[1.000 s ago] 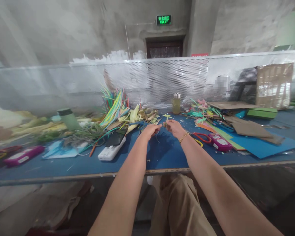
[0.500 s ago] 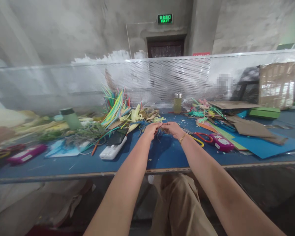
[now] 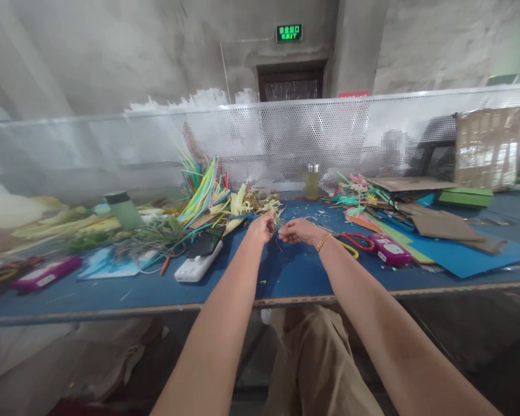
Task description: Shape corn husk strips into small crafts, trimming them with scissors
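Both my hands are stretched out over the blue table [image 3: 286, 277], close together. My left hand [image 3: 261, 226] is closed in a pinch next to a heap of dried yellow leaf strips [image 3: 251, 203]. My right hand [image 3: 299, 231], with a gold bracelet on its wrist, has its fingers pinched low over the tabletop. A thin dark strand [image 3: 278, 236] seems to run between the two hands; it is too fine to name. Red-handled scissors [image 3: 354, 240] lie just right of my right wrist.
A white power bank with a black phone on it [image 3: 199, 260], a bundle of coloured strips [image 3: 201, 185], a green cup [image 3: 122, 209], a small jar [image 3: 311, 181], pink boxes [image 3: 387, 251], cardboard and coloured paper sheets [image 3: 450, 231] lie about. A perforated metal screen [image 3: 260, 138] closes the table's far side.
My hands drew together, then dropped a little toward the tabletop and shifted slightly left; the right hand now sits lower and flatter than a second ago.
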### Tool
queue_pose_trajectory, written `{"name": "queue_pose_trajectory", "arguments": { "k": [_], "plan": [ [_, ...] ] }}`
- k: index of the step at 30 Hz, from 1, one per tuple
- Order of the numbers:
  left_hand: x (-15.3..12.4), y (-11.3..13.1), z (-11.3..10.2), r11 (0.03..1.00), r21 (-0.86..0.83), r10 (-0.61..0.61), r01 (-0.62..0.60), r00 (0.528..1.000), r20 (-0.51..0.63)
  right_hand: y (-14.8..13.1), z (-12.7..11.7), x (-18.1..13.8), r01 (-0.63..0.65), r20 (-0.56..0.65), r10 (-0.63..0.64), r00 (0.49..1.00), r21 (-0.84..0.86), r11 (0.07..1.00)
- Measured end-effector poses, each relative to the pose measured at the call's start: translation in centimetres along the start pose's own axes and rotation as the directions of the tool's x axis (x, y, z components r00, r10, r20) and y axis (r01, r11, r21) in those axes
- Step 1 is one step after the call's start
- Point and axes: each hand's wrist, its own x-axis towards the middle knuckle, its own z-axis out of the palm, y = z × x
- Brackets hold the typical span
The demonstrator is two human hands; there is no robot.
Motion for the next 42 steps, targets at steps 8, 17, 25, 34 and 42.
{"name": "queue_pose_trajectory", "arguments": {
  "k": [8, 17, 25, 34, 42],
  "plan": [
    [0.0, 0.5, -0.1, 0.999, 0.014, -0.032, 0.032, 0.999, -0.010, 0.0, -1.0, 0.5, 0.026, -0.232, -0.039, 0.972, -0.058, 0.998],
    [-0.3, -0.5, 0.5, 0.992, 0.120, -0.032, 0.029, 0.999, 0.020, 0.3, -0.7, 1.3, 0.129, -0.369, -0.140, 0.919, -0.057, 0.990],
    [-0.2, -1.0, 0.3, 0.979, 0.202, -0.011, -0.013, 0.993, 0.118, 0.2, -0.4, 1.1, 0.189, -0.380, -0.185, 0.906, -0.029, 0.982],
    [-0.2, -1.3, 0.2, 0.970, 0.226, 0.046, -0.091, 0.979, 0.198, 0.4, -0.6, 1.4, 0.206, -0.336, -0.215, 0.917, -0.062, 0.977],
    [-0.2, -1.1, 0.2, 0.974, 0.216, 0.033, -0.071, 0.984, 0.172, 0.5, -0.8, 1.8, 0.191, -0.375, -0.171, 0.911, 0.017, 0.981]
  ]
}}
